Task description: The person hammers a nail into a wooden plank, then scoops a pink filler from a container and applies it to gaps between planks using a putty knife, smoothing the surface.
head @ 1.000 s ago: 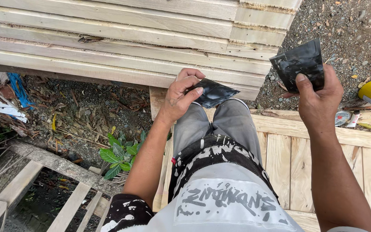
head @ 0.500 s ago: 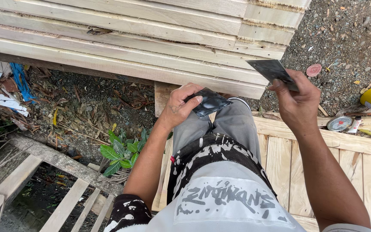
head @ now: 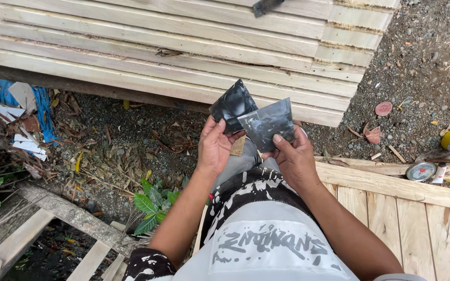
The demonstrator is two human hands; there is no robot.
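Both hands up at mid-frame over the knees: left hand (head: 215, 147) pinches one dark worn abrasive sheet (head: 232, 104), right hand (head: 294, 157) pinches a second dark sheet (head: 267, 124) overlapping it, near the pale stacked planks (head: 173, 47); looks like sorting/pairing, and separating them needs a firmer edge grip.

Arms: bare to the shoulder, left hand (head: 215, 148) and right hand (head: 294, 158) ungloved.
Shirt: pale grey, sleeveless, dark lettering.
Shorts: black with white splashes.

Two dark, worn sheets of sandpaper, held up side by side over the lap: left sheet (head: 233, 105) curled and tilted, right sheet (head: 267, 124) flatter, its corner overlapping the left one's edge.
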